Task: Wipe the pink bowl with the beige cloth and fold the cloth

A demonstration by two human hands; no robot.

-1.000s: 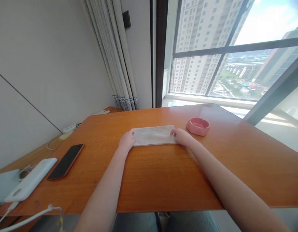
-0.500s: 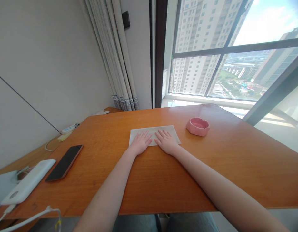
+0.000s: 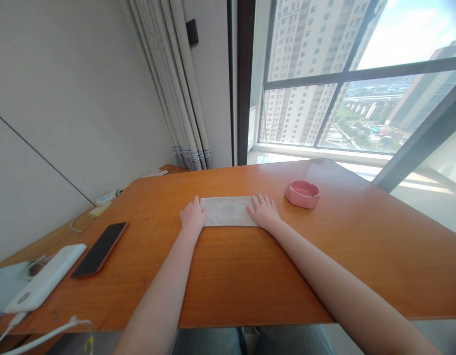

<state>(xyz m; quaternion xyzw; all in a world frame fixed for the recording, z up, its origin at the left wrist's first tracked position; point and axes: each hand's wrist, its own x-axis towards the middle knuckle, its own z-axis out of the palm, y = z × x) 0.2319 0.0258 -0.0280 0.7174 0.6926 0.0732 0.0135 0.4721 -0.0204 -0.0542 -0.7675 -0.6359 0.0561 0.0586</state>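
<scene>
Folded white cloth (image 3: 228,211): lies flat, mid-table, long edge parallel to near table edge. Left hand (image 3: 193,215): on cloth's left end, fingers loosely curled, pressing down, no grasp. Right hand (image 3: 264,212): on cloth's right end, palm down, fingers extended flat. Pink ashtray (image 3: 302,193): near, right of cloth, not touching. Wooden table (image 3: 250,276): bears all. Smartphone (image 3: 99,248): well apart, left side. White power bank (image 3: 45,277): just beside smartphone, left edge.

We saw bright daylight pouring in through the window (image 3: 361,84) at one to two o'clock, with the sky near the top corner washed out. The table (image 3: 250,276) was evenly lit, shadows soft and faint. Focus was sharp throughout; straight lines bowed toward the edges from the wide lens.
</scene>
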